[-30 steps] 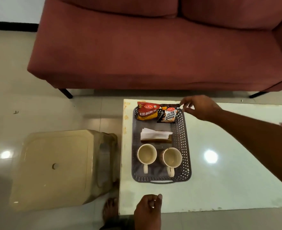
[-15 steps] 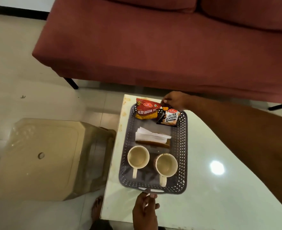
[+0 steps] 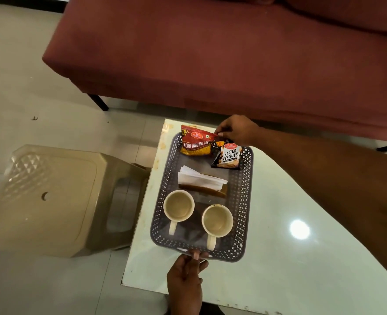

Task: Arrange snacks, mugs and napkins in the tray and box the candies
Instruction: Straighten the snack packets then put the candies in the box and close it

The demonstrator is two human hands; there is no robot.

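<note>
A grey perforated tray (image 3: 244, 196) lies on the white table. At its far end are a red aloo bhujia packet (image 3: 196, 142) and a black salted peanuts packet (image 3: 227, 156). White napkins (image 3: 199, 178) on a brown holder sit in the middle. Two cream mugs, the left mug (image 3: 178, 206) and the right mug (image 3: 217, 220), stand at the near end with handles toward me. My right hand (image 3: 238, 129) pinches the red packet's top right corner. My left hand (image 3: 185, 278) grips the tray's near handle. No candies or box are in view.
The white table (image 3: 290, 258) extends to the right, with a light glare spot on it. A beige plastic stool (image 3: 46, 198) stands on the floor just left of the table. A dark red sofa (image 3: 222, 53) runs along the far side.
My right hand moved left from the tray's far right corner to the red packet's corner. My left hand came forward from the table edge and took the tray's near handle.
</note>
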